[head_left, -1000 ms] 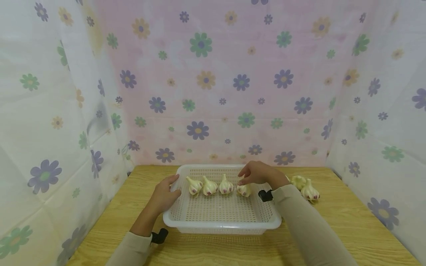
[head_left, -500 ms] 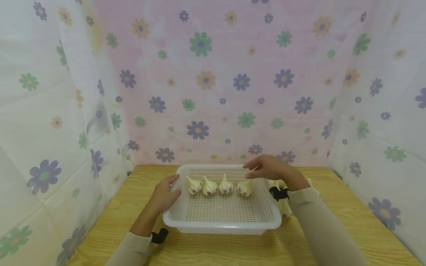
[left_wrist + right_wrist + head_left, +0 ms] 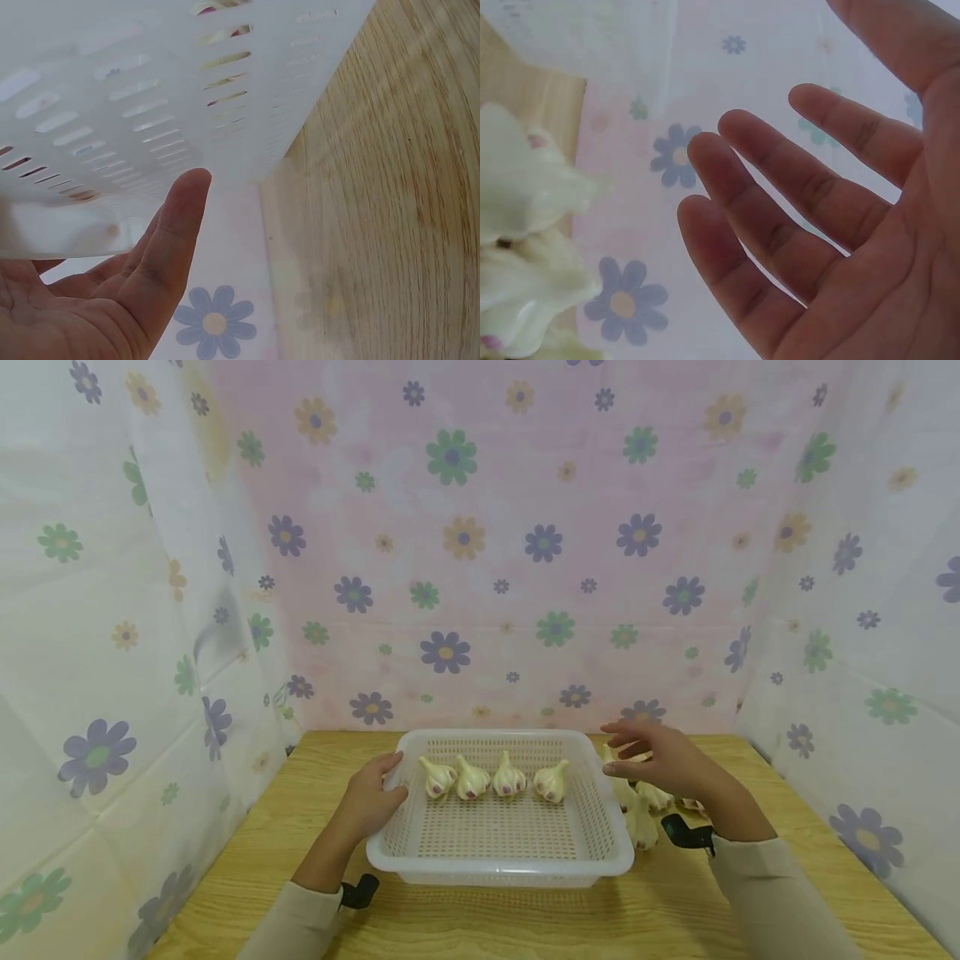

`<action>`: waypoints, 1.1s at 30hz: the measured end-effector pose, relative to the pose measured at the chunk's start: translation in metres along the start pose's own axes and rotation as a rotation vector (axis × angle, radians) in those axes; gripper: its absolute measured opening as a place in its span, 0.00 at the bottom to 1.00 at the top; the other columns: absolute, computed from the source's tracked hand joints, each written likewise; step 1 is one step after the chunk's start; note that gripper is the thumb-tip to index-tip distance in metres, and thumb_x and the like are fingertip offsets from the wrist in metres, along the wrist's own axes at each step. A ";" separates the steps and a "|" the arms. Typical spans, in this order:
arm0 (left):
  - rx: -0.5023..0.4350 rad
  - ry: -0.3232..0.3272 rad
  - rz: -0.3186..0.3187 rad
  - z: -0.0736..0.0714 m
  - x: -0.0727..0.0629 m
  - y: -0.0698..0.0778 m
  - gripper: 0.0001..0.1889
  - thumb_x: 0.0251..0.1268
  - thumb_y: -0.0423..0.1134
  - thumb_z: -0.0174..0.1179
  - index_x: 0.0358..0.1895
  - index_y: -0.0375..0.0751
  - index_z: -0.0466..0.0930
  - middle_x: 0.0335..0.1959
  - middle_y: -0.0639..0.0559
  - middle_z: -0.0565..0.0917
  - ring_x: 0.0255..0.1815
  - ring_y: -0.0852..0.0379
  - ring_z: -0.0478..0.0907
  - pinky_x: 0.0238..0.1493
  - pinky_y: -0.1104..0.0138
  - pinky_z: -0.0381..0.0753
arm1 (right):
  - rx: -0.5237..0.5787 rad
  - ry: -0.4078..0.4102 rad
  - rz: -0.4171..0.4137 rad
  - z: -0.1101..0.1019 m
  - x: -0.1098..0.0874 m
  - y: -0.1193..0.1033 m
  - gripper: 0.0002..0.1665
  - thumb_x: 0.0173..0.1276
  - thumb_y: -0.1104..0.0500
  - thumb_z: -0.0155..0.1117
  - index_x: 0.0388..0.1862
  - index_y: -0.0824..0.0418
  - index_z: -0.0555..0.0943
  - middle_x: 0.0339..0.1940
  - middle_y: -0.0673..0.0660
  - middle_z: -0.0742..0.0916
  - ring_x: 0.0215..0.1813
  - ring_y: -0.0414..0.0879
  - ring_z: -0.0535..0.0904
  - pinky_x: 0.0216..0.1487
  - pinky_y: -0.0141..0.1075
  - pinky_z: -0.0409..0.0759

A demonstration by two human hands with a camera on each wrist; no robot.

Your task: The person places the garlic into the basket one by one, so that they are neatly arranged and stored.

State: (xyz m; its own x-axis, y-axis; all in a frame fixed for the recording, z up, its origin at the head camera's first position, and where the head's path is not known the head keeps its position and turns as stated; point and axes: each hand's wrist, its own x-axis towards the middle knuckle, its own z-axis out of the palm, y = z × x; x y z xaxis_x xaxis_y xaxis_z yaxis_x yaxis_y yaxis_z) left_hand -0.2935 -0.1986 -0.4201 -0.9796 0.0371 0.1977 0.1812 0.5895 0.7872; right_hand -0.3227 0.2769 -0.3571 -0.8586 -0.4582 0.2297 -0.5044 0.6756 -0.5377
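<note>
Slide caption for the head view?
Left hand holds a white basket of four garlic bulbs; empty right hand near more garlic.

the basket (image 3: 500,867) at the left hand (image 3: 373,795) is glossy plastic. garlic bulbs (image 3: 642,827) near the right hand (image 3: 663,760) look smooth. the table (image 3: 675,914) below is grained wood.

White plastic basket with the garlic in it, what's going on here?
A person's left hand holds the left side of a rectangular, white, perforated plastic basket. Inside, four cream-coloured, purple-marked garlic bulbs sit in a row. The right hand, empty with fingers spread, is just off the basket's right side, near more bulbs on the yellowish wood-grain table.
</note>
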 end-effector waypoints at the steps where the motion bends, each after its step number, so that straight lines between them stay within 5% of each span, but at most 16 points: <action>1: 0.004 0.000 -0.004 0.000 0.000 0.000 0.34 0.66 0.34 0.60 0.77 0.34 0.67 0.79 0.35 0.65 0.67 0.34 0.77 0.51 0.51 0.89 | 0.012 0.003 0.005 0.000 -0.005 0.003 0.42 0.68 0.39 0.71 0.77 0.50 0.72 0.66 0.62 0.83 0.61 0.60 0.83 0.52 0.52 0.87; 7: 0.010 0.000 -0.025 0.001 -0.001 0.001 0.34 0.68 0.36 0.60 0.78 0.36 0.66 0.80 0.38 0.64 0.68 0.35 0.77 0.50 0.52 0.89 | 0.029 0.045 0.027 0.001 -0.030 0.018 0.40 0.68 0.40 0.71 0.75 0.53 0.73 0.65 0.64 0.84 0.59 0.62 0.84 0.49 0.52 0.88; 16: 0.017 0.001 -0.022 0.000 -0.001 0.000 0.34 0.67 0.35 0.60 0.78 0.36 0.66 0.80 0.37 0.64 0.66 0.35 0.78 0.51 0.52 0.89 | 0.046 0.051 0.085 0.002 -0.049 0.035 0.37 0.65 0.41 0.74 0.69 0.53 0.79 0.61 0.64 0.85 0.56 0.61 0.86 0.42 0.36 0.88; 25: 0.012 -0.003 -0.010 0.001 -0.002 0.002 0.34 0.68 0.35 0.60 0.78 0.36 0.66 0.80 0.36 0.64 0.64 0.37 0.79 0.51 0.52 0.89 | 0.114 -0.032 0.119 -0.007 -0.059 0.053 0.38 0.66 0.44 0.74 0.70 0.59 0.77 0.64 0.67 0.83 0.57 0.63 0.86 0.44 0.37 0.89; 33: 0.038 -0.001 -0.005 0.000 -0.001 0.001 0.34 0.68 0.36 0.60 0.78 0.36 0.66 0.80 0.36 0.64 0.70 0.34 0.74 0.58 0.48 0.86 | 0.186 -0.101 0.093 -0.001 -0.059 0.066 0.36 0.68 0.48 0.73 0.70 0.63 0.76 0.61 0.69 0.84 0.51 0.48 0.89 0.44 0.34 0.88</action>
State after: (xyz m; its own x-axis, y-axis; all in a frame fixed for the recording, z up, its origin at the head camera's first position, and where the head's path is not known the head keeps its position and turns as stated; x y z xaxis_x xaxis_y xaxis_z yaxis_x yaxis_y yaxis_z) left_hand -0.2923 -0.1981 -0.4190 -0.9805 0.0353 0.1932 0.1731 0.6197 0.7655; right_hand -0.3055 0.3493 -0.4059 -0.8823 -0.4610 0.0951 -0.3903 0.6036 -0.6952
